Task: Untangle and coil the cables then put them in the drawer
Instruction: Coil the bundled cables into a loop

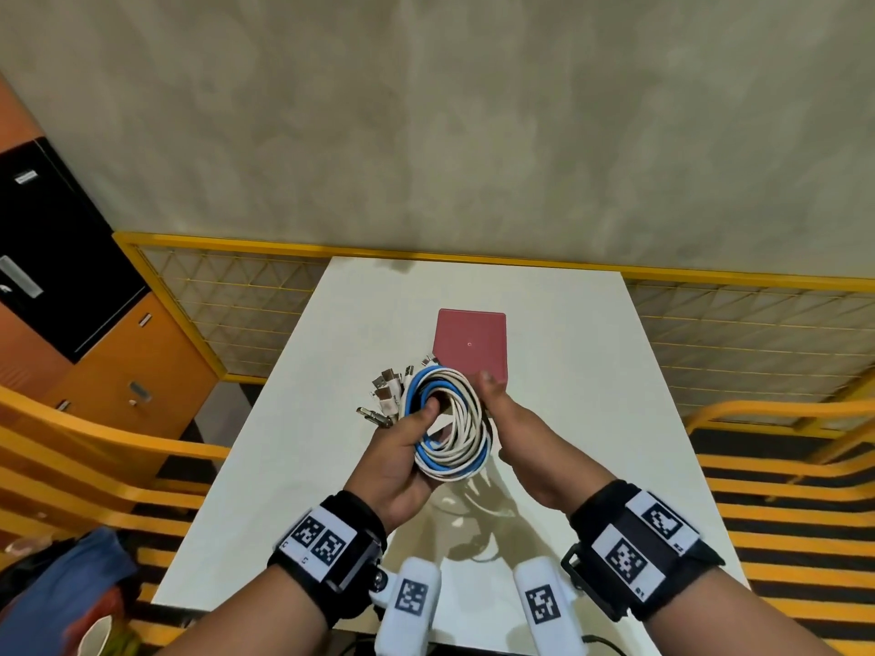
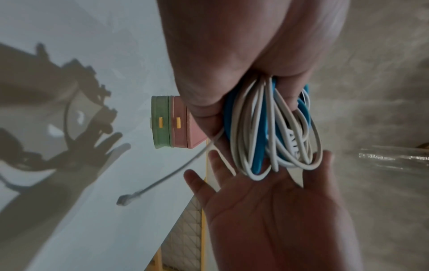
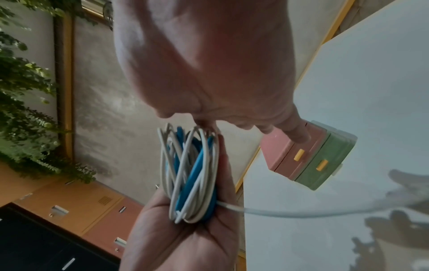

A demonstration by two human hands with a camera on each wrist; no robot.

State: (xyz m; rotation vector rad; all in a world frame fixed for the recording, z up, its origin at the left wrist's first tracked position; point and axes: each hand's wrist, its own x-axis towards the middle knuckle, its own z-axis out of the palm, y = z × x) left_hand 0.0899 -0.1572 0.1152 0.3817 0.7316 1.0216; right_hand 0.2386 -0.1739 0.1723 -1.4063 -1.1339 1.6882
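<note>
So the person's got the cables (image 1: 450,421) wound into one fat white-and-blue coil, held up over the middle of the white table (image 1: 592,371), with the little drawer box (image 1: 471,343) sitting at about 12 o'clock from the coil, just behind it. Left hand (image 1: 402,459) is doing the real holding: thumb hooked through the middle of the loops, fingers wrapped underneath. Right hand (image 1: 513,430) is flat and relaxed against the coil's 3 o'clock side, fingers straight and a bit spread, more steadying than gripping. The plug ends (image 1: 383,395) all fan out at 10 o'clock, loose. Here's what I'd worry about: nothing ties that coil, so the second the left thumb eases off, the loops look ready to spring open and re-tangle. From the left wrist camera there's also one white tail (image 2: 162,180) dangling off the bundle toward the table, plug at the end, and that could snag the box edge or drag behind when the coil goes in. Both drawers, the pink top one (image 3: 293,155) and the green one (image 3: 322,165), look closed to me, so somebody needs a free hand to pull one open. And that box looks small and light; I'd bet it slides on the table if tugged one-handed, and the bundle seems pretty chunky for such a shallow drawer.
</note>
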